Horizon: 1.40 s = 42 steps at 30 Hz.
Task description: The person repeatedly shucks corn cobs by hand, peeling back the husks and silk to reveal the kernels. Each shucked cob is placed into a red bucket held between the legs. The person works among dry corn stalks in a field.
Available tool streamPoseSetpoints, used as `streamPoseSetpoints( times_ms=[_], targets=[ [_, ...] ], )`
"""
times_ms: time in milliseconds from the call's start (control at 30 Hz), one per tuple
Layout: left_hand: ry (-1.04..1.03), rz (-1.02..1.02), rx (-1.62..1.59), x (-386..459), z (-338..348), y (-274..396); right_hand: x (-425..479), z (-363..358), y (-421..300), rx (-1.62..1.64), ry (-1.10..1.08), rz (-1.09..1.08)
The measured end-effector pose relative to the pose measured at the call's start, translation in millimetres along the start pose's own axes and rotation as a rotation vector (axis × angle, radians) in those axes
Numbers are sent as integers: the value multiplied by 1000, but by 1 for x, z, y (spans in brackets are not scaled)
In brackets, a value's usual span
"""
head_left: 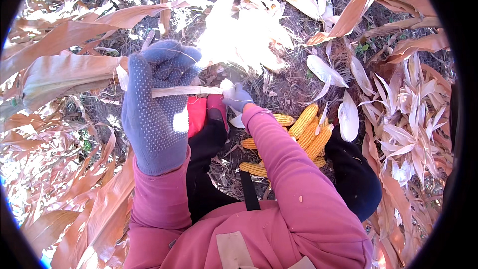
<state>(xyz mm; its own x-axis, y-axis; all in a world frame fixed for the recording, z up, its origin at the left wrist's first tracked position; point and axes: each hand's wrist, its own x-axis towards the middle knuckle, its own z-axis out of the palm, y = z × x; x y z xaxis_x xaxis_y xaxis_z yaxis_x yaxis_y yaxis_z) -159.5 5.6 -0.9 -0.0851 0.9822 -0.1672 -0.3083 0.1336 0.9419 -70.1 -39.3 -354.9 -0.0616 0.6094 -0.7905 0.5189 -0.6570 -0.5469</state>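
Observation:
My left hand (158, 108), in a grey-blue knitted glove with pale grip dots, is raised palm up with its fingers curled inward. A narrow strip of dried corn husk or leaf (190, 90) crosses its palm and passes behind the thumb; whether the hand grips it is unclear. At the strip's other end is my right hand (238, 98), also gloved and lower, closed around it with a small pale piece at the fingertips. Husked yellow corn ears (308, 134) lie in a heap on the ground beneath my right forearm, which hides part of them.
Sunlit husks (244, 33) lie ahead, too bright for detail. Dry corn leaves (71, 71) reach in from the left, and another long leaf (358, 7) slants in at upper right. Loose husks (403, 127) cover the right side. My bent legs (351, 175) flank the ears.

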Motion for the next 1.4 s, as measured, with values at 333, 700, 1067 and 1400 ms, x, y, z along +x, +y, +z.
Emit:
streamPoseSetpoints(
  times_ms=[333, 700, 1067, 1400],
  targets=[
    [0, -99, -157, 9, -13, 3, -14, 30, -23, -139, -49, -24],
    [-246, 141, 80, 22, 11, -41, -147, -188, -62, 68, 496, -711],
    [-610, -739, -322, -42, 153, -93, -322, -257, -20, -463, 909, -959],
    [-675, -642, 24, -49, 170, -174, -296, -339, 83, -283, 744, -365]
  ],
)
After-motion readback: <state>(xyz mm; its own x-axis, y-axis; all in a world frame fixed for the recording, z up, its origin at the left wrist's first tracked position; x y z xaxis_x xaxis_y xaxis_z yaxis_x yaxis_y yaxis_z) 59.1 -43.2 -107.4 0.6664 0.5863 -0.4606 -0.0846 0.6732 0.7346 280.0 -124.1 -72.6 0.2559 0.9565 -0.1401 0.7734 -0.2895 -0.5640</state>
